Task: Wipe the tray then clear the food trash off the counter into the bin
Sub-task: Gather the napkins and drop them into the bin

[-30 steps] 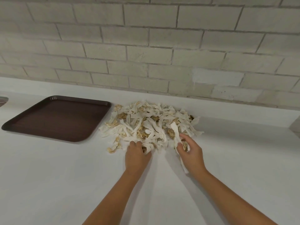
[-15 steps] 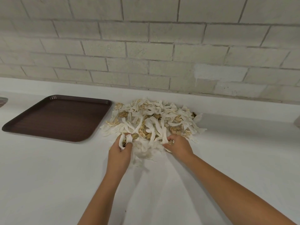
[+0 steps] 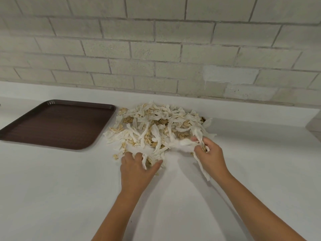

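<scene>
Currently, left hand (image 3: 137, 169) and right hand (image 3: 211, 156) each grasp strips of the trash pile (image 3: 156, 126) beside the tray (image 3: 57, 124).

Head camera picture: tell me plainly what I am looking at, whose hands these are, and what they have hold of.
There is no machine here. A person wears one wide-angle camera on the head, looking forward and down, so the two bare arms entering from the bottom are the wearer's own. The surface is a white counter against a pale brick wall. On it lies a dark brown tray. To the right of the tray is a heap of food trash: torn white paper strips mixed with tan scraps. The left hand curls its fingers and thumb round scraps at the heap's near edge. The right hand grips a bunch of strips at the near right side, with one strip hanging below it. No bin shows.
</scene>
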Available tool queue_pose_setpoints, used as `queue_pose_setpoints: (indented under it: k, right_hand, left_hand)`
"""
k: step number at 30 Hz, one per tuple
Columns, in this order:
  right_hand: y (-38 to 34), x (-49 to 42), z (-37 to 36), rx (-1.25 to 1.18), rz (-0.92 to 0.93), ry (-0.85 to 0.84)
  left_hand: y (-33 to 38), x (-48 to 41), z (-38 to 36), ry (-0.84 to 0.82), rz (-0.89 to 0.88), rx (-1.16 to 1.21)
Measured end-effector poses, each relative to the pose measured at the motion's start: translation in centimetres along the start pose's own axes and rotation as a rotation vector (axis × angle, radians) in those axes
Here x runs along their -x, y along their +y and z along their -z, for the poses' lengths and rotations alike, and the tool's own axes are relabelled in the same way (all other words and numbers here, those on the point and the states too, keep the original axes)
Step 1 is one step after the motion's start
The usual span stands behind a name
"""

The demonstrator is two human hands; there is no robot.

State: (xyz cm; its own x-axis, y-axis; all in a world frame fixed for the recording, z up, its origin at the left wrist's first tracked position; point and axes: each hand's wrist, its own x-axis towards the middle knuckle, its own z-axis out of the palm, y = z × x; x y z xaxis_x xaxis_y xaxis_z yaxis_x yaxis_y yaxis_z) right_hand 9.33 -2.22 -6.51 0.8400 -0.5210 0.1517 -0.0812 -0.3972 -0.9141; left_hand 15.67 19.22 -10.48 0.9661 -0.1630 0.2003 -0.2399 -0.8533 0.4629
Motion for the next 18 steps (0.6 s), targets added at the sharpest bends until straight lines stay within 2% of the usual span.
queue_pose_setpoints:
  k: [3,6,8,12,18]
  right_hand:
    - [1.6,1.7,0.3,0.209,-0.005,-0.055]
    - [3.9,3.6,-0.4,0.632,0.053,-0.192]
    - [5.4,4.6,-1.1,0.823,0.158,-0.181]
    - [6.7,5.3,-1.8,0.903,0.453,-0.045]
    - [6.7,5.7,-1.4,0.886,0.581,-0.018]
  left_hand:
    - [-0.4,0.2,-1.8,-0.015,-0.118,-0.119]
    - [-1.1,0.3,-2.7,-0.062,-0.181,-0.126]
    - [-1.4,0.6,-2.8,-0.047,-0.211,-0.084]
    - [-1.6,1.5,-2.4,0.053,-0.253,-0.043]
    - [-2.2,2.5,-1.5,0.045,-0.202,-0.004]
